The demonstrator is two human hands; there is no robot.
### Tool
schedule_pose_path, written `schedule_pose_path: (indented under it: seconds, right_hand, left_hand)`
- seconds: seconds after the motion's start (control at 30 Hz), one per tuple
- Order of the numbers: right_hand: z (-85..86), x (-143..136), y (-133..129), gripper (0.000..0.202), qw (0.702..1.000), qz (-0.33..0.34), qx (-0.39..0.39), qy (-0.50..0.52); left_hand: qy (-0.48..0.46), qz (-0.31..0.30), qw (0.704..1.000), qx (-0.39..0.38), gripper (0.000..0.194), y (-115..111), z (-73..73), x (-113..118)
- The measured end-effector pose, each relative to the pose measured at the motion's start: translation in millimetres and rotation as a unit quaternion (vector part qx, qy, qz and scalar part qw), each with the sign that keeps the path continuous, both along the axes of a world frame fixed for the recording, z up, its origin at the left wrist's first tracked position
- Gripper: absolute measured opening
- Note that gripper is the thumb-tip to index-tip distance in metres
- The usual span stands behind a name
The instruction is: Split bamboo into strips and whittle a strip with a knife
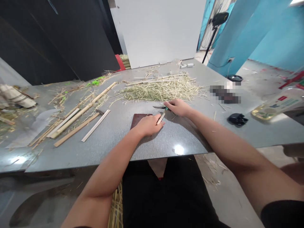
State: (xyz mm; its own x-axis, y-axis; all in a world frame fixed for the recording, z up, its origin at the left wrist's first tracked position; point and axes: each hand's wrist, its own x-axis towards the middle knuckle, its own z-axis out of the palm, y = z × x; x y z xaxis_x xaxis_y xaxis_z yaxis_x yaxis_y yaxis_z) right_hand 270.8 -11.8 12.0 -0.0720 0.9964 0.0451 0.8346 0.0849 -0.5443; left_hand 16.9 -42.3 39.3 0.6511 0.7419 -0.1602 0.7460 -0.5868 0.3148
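My left hand [150, 124] is closed around a short pale strip of bamboo or wood [161, 117], its end pointing away from me. A flat dark red block [137, 118] lies on the table partly beneath this hand. Close by on the right, my right hand [178, 107] grips a green-handled cutting tool [163, 107]. Its dark pointed blade reaches left, just above the strip's far end. Fingers cover most of the handle, so its exact kind is unclear. Whether the blade touches the strip I cannot tell.
A heap of thin straw-like shavings [161, 90] lies beyond my hands on the grey table [118, 139]. On the left are long bamboo sticks [83, 110], a hammer [78, 128] and a pale strip [96, 125]. Crumpled black plastic [237, 119] and a clear bottle [273, 106] stand right.
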Motion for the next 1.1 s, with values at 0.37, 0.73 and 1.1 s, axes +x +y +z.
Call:
schedule_pose_path:
  seconds: [0.37, 0.73, 1.1]
  right_hand:
    - [1.0, -0.5, -0.6, 0.075, 1.000, 0.002, -0.002, -0.006]
    - [1.4, -1.1, -2.4, 0.080, 1.000, 0.009, 0.003, -0.018]
    - [1.3, -0.4, -2.5, 0.087, 1.000, 0.009, 0.012, 0.001]
  left_hand:
    - [-0.014, 0.005, 1.000, -0.015, 0.046, -2.7, 4.6, -0.4]
    - [-0.001, -0.010, 1.000, -0.007, 0.046, -1.5, 5.1, -0.1]
    - [-0.034, -0.006, 0.999, -0.007, 0.043, 1.4, 2.7, 0.1]
